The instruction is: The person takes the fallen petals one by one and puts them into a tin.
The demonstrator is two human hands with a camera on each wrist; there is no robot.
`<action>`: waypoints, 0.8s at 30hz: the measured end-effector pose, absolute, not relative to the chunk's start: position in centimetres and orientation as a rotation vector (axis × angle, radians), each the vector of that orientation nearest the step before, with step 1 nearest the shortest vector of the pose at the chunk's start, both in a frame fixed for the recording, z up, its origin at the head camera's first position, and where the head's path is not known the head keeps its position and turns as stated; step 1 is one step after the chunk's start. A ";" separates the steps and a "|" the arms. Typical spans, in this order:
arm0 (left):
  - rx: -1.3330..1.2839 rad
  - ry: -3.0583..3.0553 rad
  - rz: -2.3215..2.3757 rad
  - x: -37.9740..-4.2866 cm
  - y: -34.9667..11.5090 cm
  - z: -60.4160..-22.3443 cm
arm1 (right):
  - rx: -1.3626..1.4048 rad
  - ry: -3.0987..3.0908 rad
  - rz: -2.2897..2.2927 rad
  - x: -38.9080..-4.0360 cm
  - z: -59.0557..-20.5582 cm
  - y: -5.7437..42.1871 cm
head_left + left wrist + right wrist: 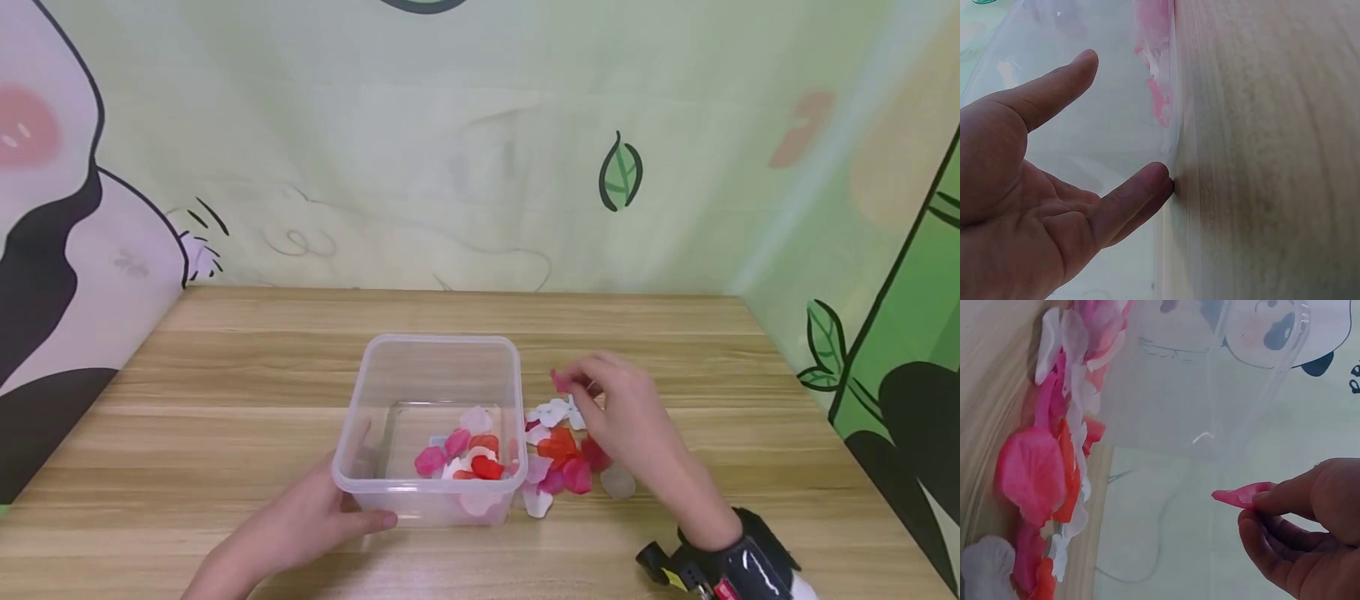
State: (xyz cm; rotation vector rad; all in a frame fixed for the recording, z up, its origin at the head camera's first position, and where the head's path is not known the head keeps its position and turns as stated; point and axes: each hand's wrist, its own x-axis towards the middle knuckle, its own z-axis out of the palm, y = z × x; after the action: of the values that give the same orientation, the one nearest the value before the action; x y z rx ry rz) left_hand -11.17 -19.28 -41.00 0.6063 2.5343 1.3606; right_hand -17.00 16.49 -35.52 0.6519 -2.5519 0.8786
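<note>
Your left hand (318,504), fingers spread, rests against the clear box (423,502); your right hand (618,404) pinches a pink petal (558,382), petal pile (558,448) near it.

1 box (427,485), 2 hands (618,404), many petals (558,446) (overlapping, uncountable)

From my station I see a glossy black strap (757,560) on the right wrist (712,527), with a stubby black cylinder (652,562), yellow label (674,578) and red label (725,590).
</note>
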 end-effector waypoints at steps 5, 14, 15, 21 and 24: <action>0.635 2.536 1.366 -11.1 -19.2 -41.0 | 0.755 -2.413 0.919 -16.3 -35.0 16.0; 0.671 2.533 1.376 -11.2 -19.3 -41.2 | 0.963 -2.229 0.991 -15.1 -34.9 14.7; 0.667 2.534 1.373 -11.2 -19.3 -41.1 | 0.984 -2.203 1.002 -15.0 -34.9 14.6; 0.626 2.525 1.384 -11.2 -19.3 -41.1 | 1.097 -2.115 1.058 -14.7 -35.2 13.7; 0.650 2.517 1.400 -11.2 -19.3 -41.2 | 1.122 -2.108 1.063 -14.7 -35.4 13.5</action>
State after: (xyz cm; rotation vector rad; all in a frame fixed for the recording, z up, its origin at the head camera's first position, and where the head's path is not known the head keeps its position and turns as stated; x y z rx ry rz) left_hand -11.16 -19.35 -41.15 0.6495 2.5168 1.4002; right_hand -14.65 13.51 -35.38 1.1217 -2.1076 1.0631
